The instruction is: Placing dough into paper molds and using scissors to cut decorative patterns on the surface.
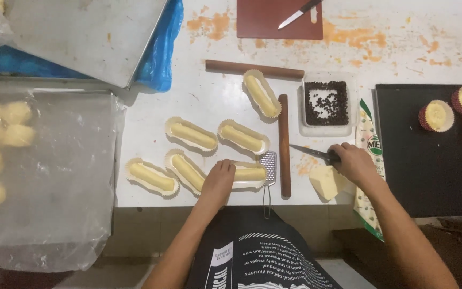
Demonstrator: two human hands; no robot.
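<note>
- On the white surface (209, 99), five more long pastries in paper cases lie around the left hand (219, 178); a small grater (268, 161) and a wooden rolling pin (284, 144) sit between the two hands.
- The left hand rests, fingers together, on a pastry (248, 174) whose long axis runs left to right.
- The right hand (353, 162) is clamped on a knife (310, 152), blade pointing left, just above a cheese block (327, 182).
- A tub of chocolate chips (326, 103) stands behind the knife.

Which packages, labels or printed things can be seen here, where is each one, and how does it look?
Printed packet: lies at the table's right side under the right hand, flat, white and green with a red and green round mark.
Blue plastic bag: top left, crumpled under a metal tray.
Apron: bottom centre, black with white lettering.
No signs or screens are in view.
</note>
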